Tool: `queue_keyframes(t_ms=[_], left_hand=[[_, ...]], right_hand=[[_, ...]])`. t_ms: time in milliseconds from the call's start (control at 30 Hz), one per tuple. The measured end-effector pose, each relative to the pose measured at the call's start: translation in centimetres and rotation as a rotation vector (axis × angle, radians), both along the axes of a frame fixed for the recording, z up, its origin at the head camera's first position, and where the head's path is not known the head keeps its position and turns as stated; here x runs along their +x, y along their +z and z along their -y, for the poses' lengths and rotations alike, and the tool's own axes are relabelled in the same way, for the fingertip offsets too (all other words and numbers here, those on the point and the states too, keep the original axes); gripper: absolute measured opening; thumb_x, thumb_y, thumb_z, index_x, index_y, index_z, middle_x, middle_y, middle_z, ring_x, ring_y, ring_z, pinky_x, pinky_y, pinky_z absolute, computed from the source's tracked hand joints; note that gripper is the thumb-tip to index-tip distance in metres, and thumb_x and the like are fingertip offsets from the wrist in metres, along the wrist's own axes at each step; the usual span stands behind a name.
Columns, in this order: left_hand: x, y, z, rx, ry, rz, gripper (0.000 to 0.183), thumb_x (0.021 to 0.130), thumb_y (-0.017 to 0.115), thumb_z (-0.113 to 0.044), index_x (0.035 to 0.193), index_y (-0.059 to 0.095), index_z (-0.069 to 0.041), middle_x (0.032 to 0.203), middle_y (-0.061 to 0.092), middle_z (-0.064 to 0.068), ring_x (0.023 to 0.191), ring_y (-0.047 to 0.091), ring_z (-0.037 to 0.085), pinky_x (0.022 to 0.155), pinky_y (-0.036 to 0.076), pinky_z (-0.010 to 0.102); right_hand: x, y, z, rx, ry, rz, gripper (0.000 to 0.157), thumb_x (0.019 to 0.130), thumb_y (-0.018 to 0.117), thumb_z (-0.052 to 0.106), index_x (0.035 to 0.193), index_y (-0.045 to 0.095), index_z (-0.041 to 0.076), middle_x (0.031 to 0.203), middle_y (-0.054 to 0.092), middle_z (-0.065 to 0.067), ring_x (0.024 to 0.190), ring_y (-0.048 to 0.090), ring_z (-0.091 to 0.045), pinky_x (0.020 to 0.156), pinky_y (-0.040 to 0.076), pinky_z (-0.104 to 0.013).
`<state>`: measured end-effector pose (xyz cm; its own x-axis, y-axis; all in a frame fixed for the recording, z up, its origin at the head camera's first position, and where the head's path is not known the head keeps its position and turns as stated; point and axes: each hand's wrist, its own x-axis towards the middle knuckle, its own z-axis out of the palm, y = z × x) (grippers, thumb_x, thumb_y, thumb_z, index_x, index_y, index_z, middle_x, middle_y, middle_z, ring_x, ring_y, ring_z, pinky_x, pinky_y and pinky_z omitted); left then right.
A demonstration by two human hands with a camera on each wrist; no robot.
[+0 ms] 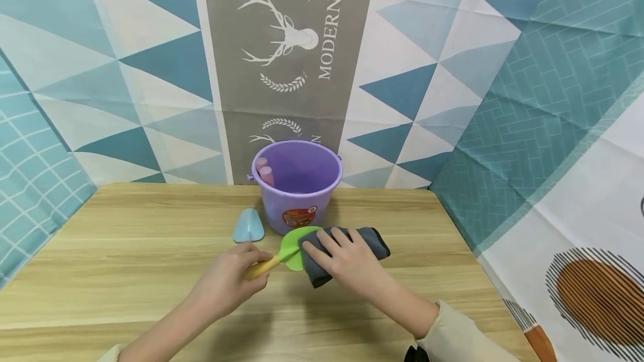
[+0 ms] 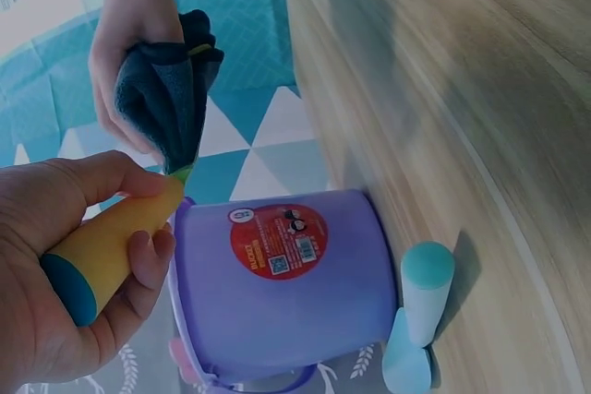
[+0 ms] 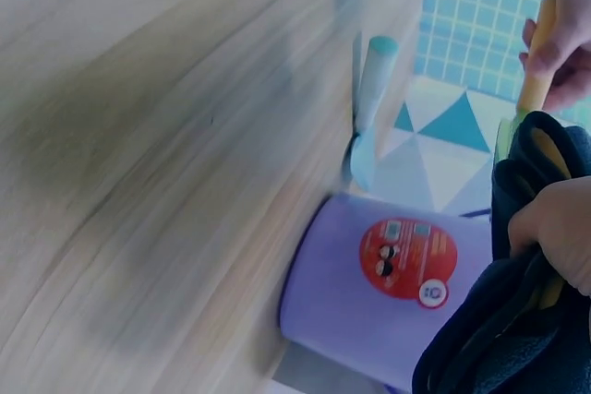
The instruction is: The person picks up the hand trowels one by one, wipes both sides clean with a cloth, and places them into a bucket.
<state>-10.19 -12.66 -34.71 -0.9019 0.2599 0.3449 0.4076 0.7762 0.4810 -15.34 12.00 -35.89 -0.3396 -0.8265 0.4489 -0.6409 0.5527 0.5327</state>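
My left hand [image 1: 228,281] grips the yellow handle [image 1: 260,268] of a toy shovel, whose green blade [image 1: 290,246] points right. A folded dark grey cloth [image 1: 371,243] covers the far part of that blade. My right hand [image 1: 354,264] holds the cloth from above, fingers spread across it in the head view; in the right wrist view the thumb presses into its folds. Both hands are raised in front of a purple bucket [image 1: 297,208]. Seen from the left wrist, the cloth [image 2: 157,89] wraps round the blade and hides most of it.
On the wooden table [image 1: 126,272], left of the bucket, lies a light blue toy shovel [image 1: 249,225], its pale handle [image 2: 428,292] showing in the wrist views. Pink sticks [image 1: 266,175] stand inside the bucket. Patterned cloth hangings [image 1: 161,71] rise behind the table and at both sides.
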Motion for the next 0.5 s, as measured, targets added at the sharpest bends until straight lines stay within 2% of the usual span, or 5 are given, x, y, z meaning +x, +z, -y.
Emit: queue_keyframes(t_ms=[167,300,433,500], left_hand=[[0.1,-0.1,0.3,0.004,0.006,-0.032,0.025,0.070,0.073,-0.008,0.095,0.073,-0.009,0.085,0.061,-0.006,0.068,0.050,0.001,0.059,0.046,0.017],[0.0,-0.2,0.5,0.011,0.021,-0.027,0.024,0.070,0.073,-0.008,0.094,0.073,-0.010,0.084,0.061,-0.006,0.067,0.049,0.001,0.059,0.045,0.017],[-0.2,-0.4,0.4,0.005,0.031,-0.035,0.024,0.070,0.073,-0.009,0.094,0.073,-0.011,0.085,0.061,-0.006,0.066,0.049,0.001,0.058,0.045,0.017],[-0.3,-0.4,0.2,-0.006,0.038,-0.040,0.024,0.070,0.073,-0.010,0.094,0.073,-0.011,0.085,0.062,-0.006,0.066,0.048,0.002,0.057,0.044,0.017]], right_hand=[[-0.7,0.1,-1.0,-0.048,-0.016,-0.032,0.034,0.095,0.042,0.015,0.123,0.059,0.021,0.111,0.062,-0.005,0.094,0.059,-0.023,0.069,0.050,-0.037],[-1.1,0.1,-1.5,-0.096,-0.017,-0.056,0.039,0.101,0.028,0.014,0.118,0.062,0.020,0.108,0.063,-0.005,0.092,0.060,-0.023,0.065,0.049,-0.036],[-1.0,0.2,-1.4,-0.115,0.016,-0.079,0.044,0.103,0.022,0.014,0.115,0.064,0.022,0.105,0.064,-0.005,0.089,0.061,-0.022,0.064,0.049,-0.035],[-0.7,0.4,-1.1,-0.117,0.050,-0.082,0.043,0.102,0.024,0.013,0.114,0.064,0.022,0.104,0.064,-0.004,0.087,0.061,-0.022,0.063,0.049,-0.035]])
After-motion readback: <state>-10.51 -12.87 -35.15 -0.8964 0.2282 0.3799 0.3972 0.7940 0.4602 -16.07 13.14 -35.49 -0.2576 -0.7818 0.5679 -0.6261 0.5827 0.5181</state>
